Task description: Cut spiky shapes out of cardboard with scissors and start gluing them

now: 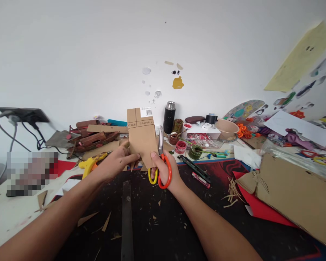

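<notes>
A brown cardboard piece [142, 139] stands upright in front of me, with printed lines and a barcode label near its top and a narrowed lower end. At its lower left edge is my left hand [119, 159], fingers closed on the cardboard, one finger across its front. My right hand [168, 170] holds scissors [165, 174] with one orange and one yellow handle loop, blades pointing up beside the cardboard's right edge. The right thumb also presses on the cardboard's lower right corner. Below the hands, a long metal ruler [127, 221] lies on the dark mat [157, 232].
A yellow glue gun [91, 164] lies at left near brown model parts [95, 141]. Behind stand a black thermos [169, 117] and paint jars [180, 146]. A black utility knife [195, 169] rests right of my hand. Large cardboard [296, 195] occupies the right side.
</notes>
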`<state>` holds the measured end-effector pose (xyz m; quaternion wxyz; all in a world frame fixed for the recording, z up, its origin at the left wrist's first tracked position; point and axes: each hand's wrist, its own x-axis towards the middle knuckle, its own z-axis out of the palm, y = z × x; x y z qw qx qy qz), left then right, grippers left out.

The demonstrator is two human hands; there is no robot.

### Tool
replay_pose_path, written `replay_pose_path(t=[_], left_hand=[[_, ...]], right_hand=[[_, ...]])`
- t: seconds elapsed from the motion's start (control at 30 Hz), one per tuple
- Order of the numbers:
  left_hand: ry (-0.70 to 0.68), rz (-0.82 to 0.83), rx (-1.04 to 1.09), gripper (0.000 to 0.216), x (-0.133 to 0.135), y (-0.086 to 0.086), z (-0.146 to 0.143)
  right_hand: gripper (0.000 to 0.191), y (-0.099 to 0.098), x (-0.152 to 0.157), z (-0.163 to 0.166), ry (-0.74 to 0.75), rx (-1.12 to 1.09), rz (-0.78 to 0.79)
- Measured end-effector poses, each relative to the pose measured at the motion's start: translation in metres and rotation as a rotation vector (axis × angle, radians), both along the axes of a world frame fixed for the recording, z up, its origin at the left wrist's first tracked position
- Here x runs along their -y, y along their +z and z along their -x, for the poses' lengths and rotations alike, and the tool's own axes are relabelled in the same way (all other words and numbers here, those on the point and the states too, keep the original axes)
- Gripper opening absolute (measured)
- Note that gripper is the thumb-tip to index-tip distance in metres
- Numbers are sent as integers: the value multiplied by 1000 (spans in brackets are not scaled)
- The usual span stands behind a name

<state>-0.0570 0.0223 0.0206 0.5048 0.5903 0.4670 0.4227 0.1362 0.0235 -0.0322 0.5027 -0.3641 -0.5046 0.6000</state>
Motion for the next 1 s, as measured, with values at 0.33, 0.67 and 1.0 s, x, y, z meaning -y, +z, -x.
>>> replay_pose_path(t=[0.33, 0.67, 1.0], left_hand=[[201, 89, 222, 28, -1, -8, 2], [459, 119, 495, 36, -15, 3, 16], [922, -159, 689, 15, -19, 25, 35]], right_hand=[[49, 3, 0, -1, 4, -3, -2], [47, 2, 9, 1, 304, 88, -48], [64, -3, 13, 4, 499, 133, 24]])
